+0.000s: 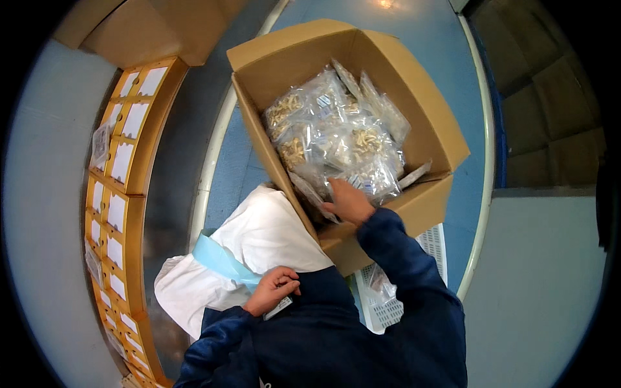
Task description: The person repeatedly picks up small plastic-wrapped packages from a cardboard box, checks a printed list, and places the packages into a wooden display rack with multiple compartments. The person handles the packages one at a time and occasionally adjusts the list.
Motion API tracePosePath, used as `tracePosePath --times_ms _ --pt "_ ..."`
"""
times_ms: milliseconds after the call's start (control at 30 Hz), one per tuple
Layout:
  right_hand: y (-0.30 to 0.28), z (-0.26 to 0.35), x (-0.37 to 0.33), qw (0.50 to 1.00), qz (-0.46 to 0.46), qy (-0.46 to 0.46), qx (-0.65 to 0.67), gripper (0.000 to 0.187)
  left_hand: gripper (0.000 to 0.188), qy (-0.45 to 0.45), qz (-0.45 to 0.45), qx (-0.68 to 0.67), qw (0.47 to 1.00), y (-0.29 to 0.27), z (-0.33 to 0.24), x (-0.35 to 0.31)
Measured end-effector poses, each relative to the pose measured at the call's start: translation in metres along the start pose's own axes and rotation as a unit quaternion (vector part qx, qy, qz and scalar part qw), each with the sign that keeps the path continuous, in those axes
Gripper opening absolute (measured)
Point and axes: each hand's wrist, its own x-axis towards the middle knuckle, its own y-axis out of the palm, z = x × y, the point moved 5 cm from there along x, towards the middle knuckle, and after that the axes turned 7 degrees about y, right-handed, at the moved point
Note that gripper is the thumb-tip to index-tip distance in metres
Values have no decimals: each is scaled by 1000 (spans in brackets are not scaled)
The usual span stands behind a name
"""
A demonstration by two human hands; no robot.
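In the large cardboard box (414,77) lie several clear plastic bags (339,139) of small pale beige and white pieces, some with printed labels. My right hand (351,202) reaches over the near rim to a bag (306,186) standing against the near left wall; thumb and forefinger are apart, touching or nearly touching it. My left hand (275,290) rests at my lap, fingers loosely curled with nothing visible in them. Beside it lie a white cloth (259,226) and a light blue strip (223,258). A small white card (278,308) shows under the wrist.
Along the left runs a row of yellow-orange bins (132,194) with white labels. A white perforated basket (388,315) holding a clear bag is partly hidden under the box and my right arm. More brown cartons (152,29) stand at far left. The floor (462,161) is blue.
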Motion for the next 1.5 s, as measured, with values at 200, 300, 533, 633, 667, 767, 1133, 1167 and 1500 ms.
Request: tracePosePath --times_ms 200,300,533,633,667,767,1133,1167,1500 --pt "75 -30 91 987 143 60 -51 50 11 5 1 8 1000 -2 1 0" --pt "47 -66 101 994 45 66 76 37 12 4 1 13 1000 -6 -1 3" --pt "-41 -68 51 849 33 154 504 29 13 -2 15 1 1000 -9 4 6" --pt "-73 -47 32 902 -73 16 426 36 14 -8 18 3 1000 -9 2 6" --pt "-80 -37 23 916 -127 -61 376 39 14 -7 19 -2 1000 -9 2 6" --pt "-92 -7 -2 938 -234 -147 210 43 15 -1 21 -8 1000 -10 3 6" --pt "-112 61 -73 941 -246 -232 22 22 15 72 -113 26 991 -27 -20 -7" --pt "-119 74 -85 942 -224 -250 8 20 16 145 -149 21 978 -40 -38 -14" --pt "-25 206 -151 840 120 -518 -106 22 39 279 -491 -309 766 -121 -107 -113"
